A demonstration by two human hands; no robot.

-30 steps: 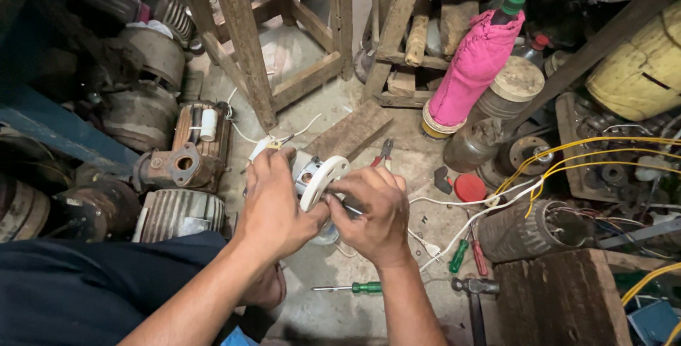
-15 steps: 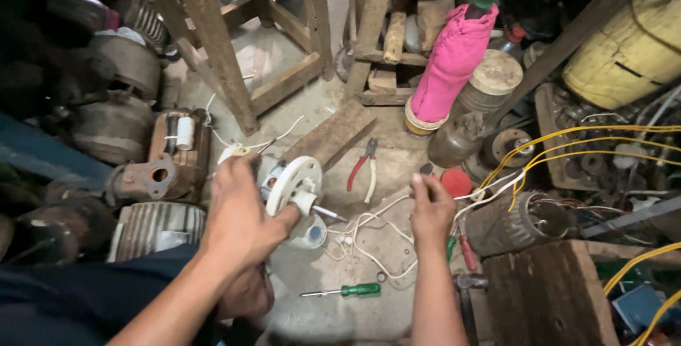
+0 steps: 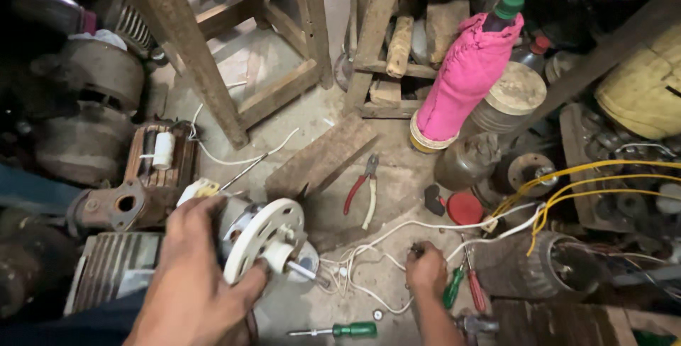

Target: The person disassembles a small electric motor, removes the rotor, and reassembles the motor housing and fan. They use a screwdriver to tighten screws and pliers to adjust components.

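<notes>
Left hand (image 3: 195, 275) wraps a likely heavy, rigid motor (image 3: 259, 236) by its body; right hand (image 3: 425, 269), beside it, pinches something unclear on the floor.

Small fan motor (image 3: 266, 239), lifted off the floor.
White slotted faceplate and stub shaft tilt right; white wires (image 3: 369, 261) trail beside it, near centre.

The right hand (image 3: 425, 269), off the small fan motor (image 3: 264, 238) since a second ago, now rests on the floor among white wires (image 3: 369, 261); only the left hand (image 3: 195, 275) holds the motor.
</notes>
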